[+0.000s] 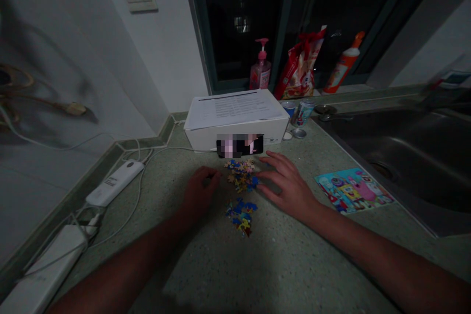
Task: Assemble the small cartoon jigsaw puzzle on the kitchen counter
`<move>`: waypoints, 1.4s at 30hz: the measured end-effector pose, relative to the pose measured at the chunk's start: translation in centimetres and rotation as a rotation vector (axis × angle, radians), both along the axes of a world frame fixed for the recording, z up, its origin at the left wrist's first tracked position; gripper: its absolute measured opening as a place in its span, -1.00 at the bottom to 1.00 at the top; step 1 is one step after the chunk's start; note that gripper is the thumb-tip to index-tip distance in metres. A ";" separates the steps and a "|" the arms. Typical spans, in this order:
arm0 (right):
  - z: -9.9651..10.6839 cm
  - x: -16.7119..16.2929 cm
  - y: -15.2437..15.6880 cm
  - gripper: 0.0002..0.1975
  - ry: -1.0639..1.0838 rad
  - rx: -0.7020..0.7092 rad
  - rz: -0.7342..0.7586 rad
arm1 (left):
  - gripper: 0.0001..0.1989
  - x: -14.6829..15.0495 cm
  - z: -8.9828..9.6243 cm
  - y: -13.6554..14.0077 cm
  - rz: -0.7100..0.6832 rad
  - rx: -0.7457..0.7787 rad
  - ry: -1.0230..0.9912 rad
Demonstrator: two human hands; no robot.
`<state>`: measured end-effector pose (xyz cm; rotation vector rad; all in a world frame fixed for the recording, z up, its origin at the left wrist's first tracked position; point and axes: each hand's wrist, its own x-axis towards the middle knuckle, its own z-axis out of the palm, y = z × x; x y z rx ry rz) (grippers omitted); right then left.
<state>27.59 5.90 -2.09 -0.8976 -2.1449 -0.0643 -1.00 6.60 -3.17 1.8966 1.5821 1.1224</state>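
Two small piles of jigsaw puzzle pieces lie on the counter between my hands. The far pile [241, 176] mixes tan, yellow and blue pieces; the near pile [241, 213] is mostly blue with some yellow and dark red. Just left of the far pile is my left hand [198, 189], its fingers curled and its thumb and forefinger tips together; whatever they may hold is too small to make out. My right hand [289, 181] reaches in from the other side with fingers spread, its fingertips at the right edge of the far pile, beside blue pieces.
A colourful cartoon picture sheet [353, 190] lies right, beside the sink [390, 142]. Behind the piles, a phone [241, 146] on a cable leans against a white box [235, 130]. Cans [303, 113] stand beside the box. Power strips [116, 182] and cords run along the left.
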 end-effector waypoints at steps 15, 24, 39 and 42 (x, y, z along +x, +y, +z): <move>-0.2 -1.8 -2.2 -0.81 -0.115 -0.211 0.237 | -0.90 0.1 -0.6 0.1 -0.061 0.022 0.066; -0.5 -1.9 -2.5 -0.76 -0.185 -0.232 0.305 | -0.91 0.3 -0.4 0.0 -0.110 0.047 0.188; -0.1 -1.8 -2.4 -0.75 -0.176 -0.216 0.301 | -0.86 0.5 -0.3 -0.1 -0.121 0.023 0.213; -0.2 -1.6 -1.9 -0.75 -0.084 -0.198 0.217 | -0.86 0.6 -0.2 -0.1 -0.125 0.019 0.257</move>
